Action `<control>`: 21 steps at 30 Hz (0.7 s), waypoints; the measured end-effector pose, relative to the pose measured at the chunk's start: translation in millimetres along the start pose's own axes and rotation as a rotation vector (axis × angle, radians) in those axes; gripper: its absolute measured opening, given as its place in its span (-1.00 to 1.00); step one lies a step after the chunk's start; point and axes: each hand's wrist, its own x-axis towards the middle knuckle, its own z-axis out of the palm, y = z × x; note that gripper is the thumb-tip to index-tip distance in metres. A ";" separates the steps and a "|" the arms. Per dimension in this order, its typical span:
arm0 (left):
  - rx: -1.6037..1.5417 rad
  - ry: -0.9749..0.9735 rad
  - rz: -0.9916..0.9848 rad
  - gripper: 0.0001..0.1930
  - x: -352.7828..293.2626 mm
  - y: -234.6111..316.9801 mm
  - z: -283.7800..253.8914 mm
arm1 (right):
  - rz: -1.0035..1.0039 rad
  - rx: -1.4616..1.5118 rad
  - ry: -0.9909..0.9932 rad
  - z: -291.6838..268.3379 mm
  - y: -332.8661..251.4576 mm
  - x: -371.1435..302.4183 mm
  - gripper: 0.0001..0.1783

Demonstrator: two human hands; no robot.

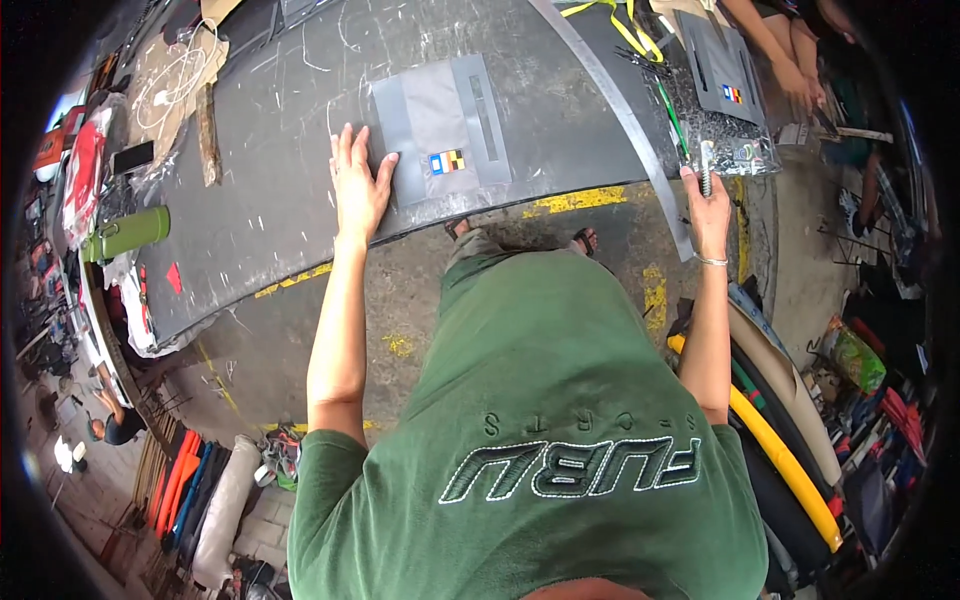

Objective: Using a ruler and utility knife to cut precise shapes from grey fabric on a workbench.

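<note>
A grey fabric panel with a see-through strip and a small multicoloured patch lies flat on the dark worktable. My left hand rests open on the tabletop, fingers spread, at the panel's left edge. Over the table's front edge on the right, my right hand is closed around a slim silver ribbed tool that points away from me; its exact kind is unclear. Just left of that hand runs a long metal strip, its near end jutting past the table edge. A thin green stick-like item lies beyond the hand.
At the far right lies a second grey panel, near another person's hands. Yellow strap lies at the back. On the left are a green bottle, a phone and a wooden stick. Material rolls stand lower right.
</note>
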 end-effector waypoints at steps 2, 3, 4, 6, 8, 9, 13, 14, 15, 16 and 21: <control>-0.002 -0.002 -0.011 -0.34 -0.9 1.9 4.2 | -0.071 0.018 0.034 5.7 0.5 0.7 -0.45; 0.055 -0.002 -0.007 -0.34 -1.0 4.9 5.6 | -0.086 -0.002 0.048 9.6 3.2 1.4 -0.44; 0.111 -0.003 -0.002 -0.33 -0.8 8.1 7.0 | -0.100 -0.022 0.062 11.4 6.2 2.8 -0.44; 0.113 0.003 0.001 -0.34 -3.2 11.9 9.0 | -0.064 -0.057 0.052 11.4 4.7 0.8 -0.43; 0.110 -0.025 0.000 -0.35 -5.0 17.1 11.2 | -0.032 -0.046 0.044 11.1 7.5 -1.8 -0.43; 0.106 -0.040 -0.017 -0.35 -4.9 20.2 12.4 | -0.032 -0.046 0.043 11.3 11.1 -4.1 -0.43; 0.102 -0.056 -0.030 -0.36 0.2 25.6 15.0 | 0.007 -0.029 0.031 8.3 22.5 -15.0 -0.44; 0.113 -0.070 -0.024 -0.36 1.8 25.0 15.4 | 0.043 -0.059 0.001 6.4 25.8 -17.3 -0.45; 0.124 -0.085 -0.018 -0.35 3.3 24.2 15.7 | 0.048 -0.060 0.002 6.0 28.7 -19.4 -0.45; 0.124 -0.089 -0.016 -0.35 5.0 23.2 15.8 | 0.059 -0.043 -0.015 6.8 31.6 -22.2 -0.45; 0.125 -0.137 -0.022 -0.33 8.0 21.5 17.2 | 0.078 0.028 -0.024 13.1 53.0 -31.9 -0.46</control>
